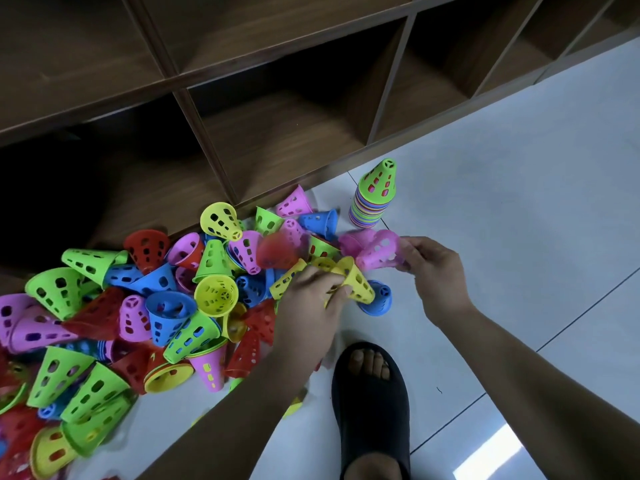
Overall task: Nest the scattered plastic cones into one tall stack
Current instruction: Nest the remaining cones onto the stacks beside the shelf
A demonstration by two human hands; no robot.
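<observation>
On tiled floor [519, 161], left hand [311, 306] grips yellow cone [359, 283]; right hand [437, 269] pinches pink cone [379, 252].

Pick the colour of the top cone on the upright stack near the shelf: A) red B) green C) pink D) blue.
B: the top cone capping the stack is plainly green, above rims of mixed colours.
</observation>
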